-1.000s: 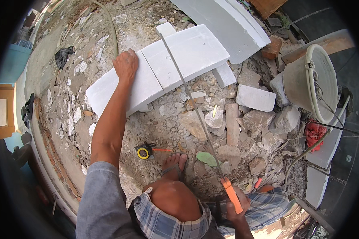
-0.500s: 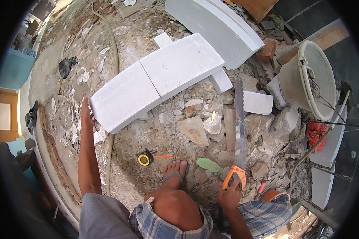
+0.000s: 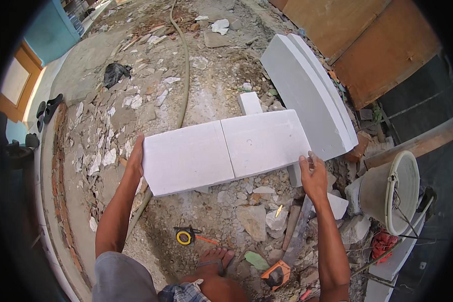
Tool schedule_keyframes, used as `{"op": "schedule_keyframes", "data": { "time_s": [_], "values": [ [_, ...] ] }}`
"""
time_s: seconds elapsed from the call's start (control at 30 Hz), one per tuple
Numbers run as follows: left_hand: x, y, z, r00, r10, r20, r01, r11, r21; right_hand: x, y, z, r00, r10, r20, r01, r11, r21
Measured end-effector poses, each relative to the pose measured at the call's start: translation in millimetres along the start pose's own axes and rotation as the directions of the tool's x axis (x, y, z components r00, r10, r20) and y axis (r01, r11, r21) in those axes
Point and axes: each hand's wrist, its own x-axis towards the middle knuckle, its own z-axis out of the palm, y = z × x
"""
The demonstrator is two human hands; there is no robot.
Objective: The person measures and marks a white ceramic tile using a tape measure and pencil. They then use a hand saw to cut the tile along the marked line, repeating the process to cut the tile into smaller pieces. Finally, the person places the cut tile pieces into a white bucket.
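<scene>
A long white lightweight concrete block (image 3: 186, 158) lies across in front of me, a thin dark line running over its top near the middle. How deep that line goes, I cannot tell. My left hand (image 3: 136, 157) is closed against the block's left end. At the right end, my right hand (image 3: 314, 175) grips the near corner, fingertips on the edge. A smaller white block (image 3: 250, 103) sticks out from under the far side. Below my right hand, a handsaw with an orange handle (image 3: 282, 272) lies on the rubble, out of my grip.
A black-and-yellow tape measure (image 3: 184, 236) lies by my foot. Larger white blocks (image 3: 307, 93) lean at the back right. A bucket (image 3: 387, 189) is tipped at the right, near red plastic (image 3: 384, 246). A hose (image 3: 183, 65) crosses the broken ground. Sandals (image 3: 52, 107) sit at left.
My right hand has let go of the saw and moved up to the block's right end. The saw now lies lower on the ground. The view has shifted, and my left hand stays at the left end.
</scene>
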Motion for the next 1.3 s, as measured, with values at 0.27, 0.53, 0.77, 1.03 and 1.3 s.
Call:
{"op": "schedule_keyframes", "data": {
  "time_s": [0.27, 0.53, 0.77, 1.03, 1.3],
  "values": [
    [0.5, -0.8, -3.6, 0.999, 0.031, 0.024, -0.028, 0.993, -0.117, 155.1, -6.9, 67.4, 0.963, 0.256, 0.089, -0.235, 0.952, -0.196],
    [-33.3, 24.4, 0.1, 0.987, 0.057, -0.148, -0.063, 0.997, -0.04, 145.5, -9.9, 54.8, 0.912, 0.387, 0.136, -0.401, 0.912, 0.091],
    [-32.6, 79.5, 14.8, 0.882, 0.465, -0.081, -0.47, 0.879, -0.073, 140.6, -31.3, 12.4, 0.926, 0.362, 0.108, -0.37, 0.814, 0.447],
    [-9.8, 53.4, 16.5, 0.609, 0.784, -0.119, -0.786, 0.579, -0.217, 116.9, 4.7, 19.0, 0.961, 0.258, 0.1, -0.26, 0.718, 0.646],
    [-78.2, 23.0, 6.6, 0.711, 0.701, -0.049, -0.701, 0.701, -0.132, 58.1, 19.9, 4.6, 0.883, 0.465, 0.072, -0.419, 0.707, 0.57]
  ]
}}
